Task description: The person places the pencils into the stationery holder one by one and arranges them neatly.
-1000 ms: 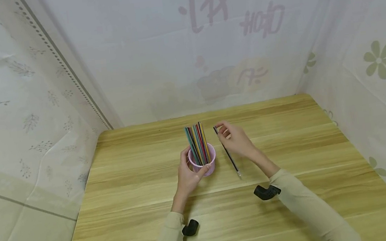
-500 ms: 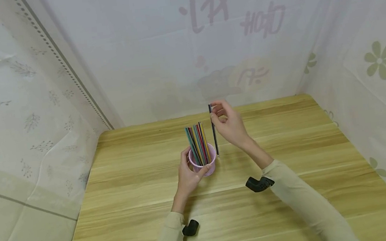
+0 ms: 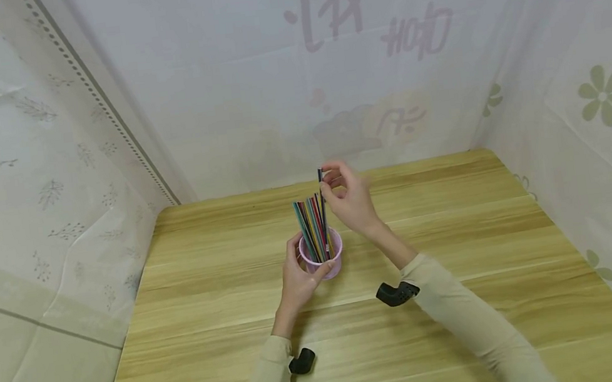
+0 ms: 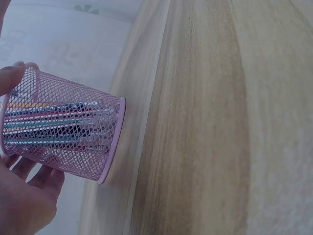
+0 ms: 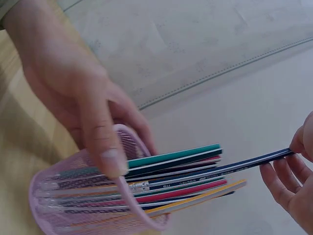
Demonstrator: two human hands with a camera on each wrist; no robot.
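Note:
A pink mesh pencil cup point(image 3: 333, 270) stands upright on the wooden table. My left hand point(image 3: 298, 280) grips it around the side, thumb over the near rim; in the left wrist view the mesh cup point(image 4: 68, 166) shows pencil ends near its bottom. Several pencils point(image 3: 310, 225) in teal, red, yellow and dark colours lean inside. My right hand point(image 3: 349, 198) pinches the upper end of a dark striped pencil point(image 5: 205, 173) between thumb and fingers. That pencil hangs nearly upright over the cup, its eraser end down at the mouth among the other pencils.
The wood-grain table point(image 3: 203, 329) reaches to a pale printed curtain point(image 3: 227, 99) at the back, with more curtain at both sides. A black wrist mount point(image 3: 399, 294) sits at the right cuff, another black mount point(image 3: 303, 361) at the left.
My right hand has lifted the dark pencil off to the cup's right, turned it upright, and carried it left over the cup's mouth. The left hand and cup have stayed in place.

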